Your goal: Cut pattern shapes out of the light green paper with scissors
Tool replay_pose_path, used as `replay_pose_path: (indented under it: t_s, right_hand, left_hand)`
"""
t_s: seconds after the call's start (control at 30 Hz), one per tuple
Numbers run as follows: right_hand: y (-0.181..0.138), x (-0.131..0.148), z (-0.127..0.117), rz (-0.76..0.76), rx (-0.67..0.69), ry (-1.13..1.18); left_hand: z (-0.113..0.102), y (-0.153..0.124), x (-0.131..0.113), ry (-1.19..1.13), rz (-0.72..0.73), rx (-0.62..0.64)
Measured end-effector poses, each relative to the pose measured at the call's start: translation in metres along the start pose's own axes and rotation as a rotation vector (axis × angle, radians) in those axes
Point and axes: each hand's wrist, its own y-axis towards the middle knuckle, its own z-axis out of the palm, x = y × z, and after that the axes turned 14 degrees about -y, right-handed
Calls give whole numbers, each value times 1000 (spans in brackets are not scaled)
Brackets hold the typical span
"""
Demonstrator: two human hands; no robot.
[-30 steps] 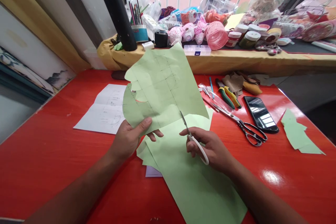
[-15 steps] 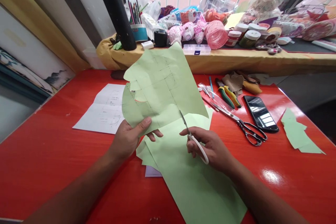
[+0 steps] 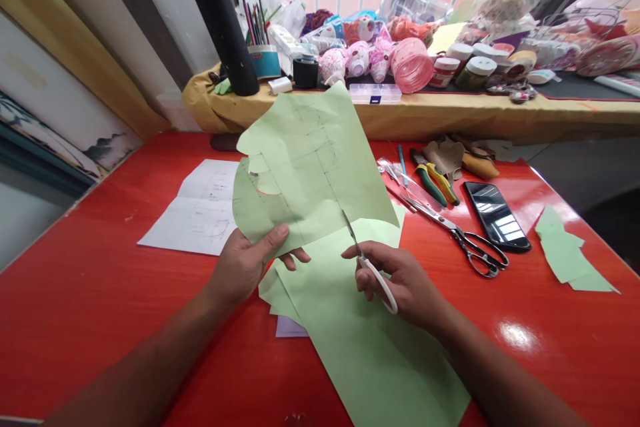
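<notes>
My left hand [image 3: 247,263] pinches the lower edge of a light green paper sheet [image 3: 310,167] with pencil lines and cut notches, holding it up above the red table [image 3: 90,293]. My right hand [image 3: 400,280] is closed on small white-handled scissors [image 3: 367,263], whose blades point up and touch the sheet's lower edge. A larger green sheet [image 3: 370,347] lies flat on the table under both hands, with a white scrap peeking out beneath it.
A white drawn sheet [image 3: 200,210] lies at the left. To the right lie large black-handled scissors [image 3: 460,237], green-handled pliers [image 3: 435,183], a black phone [image 3: 496,217] and green offcuts [image 3: 567,253]. A cluttered shelf [image 3: 450,113] with a black flask [image 3: 223,23] runs along the back.
</notes>
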Motion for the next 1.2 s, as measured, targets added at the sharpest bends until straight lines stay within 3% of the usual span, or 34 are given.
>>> replay_pose_path:
  t_s: [1.2]
  right_hand:
    - [0,3,0,-3,-6,-12]
  left_hand:
    - [3,0,-3,12,-31,9]
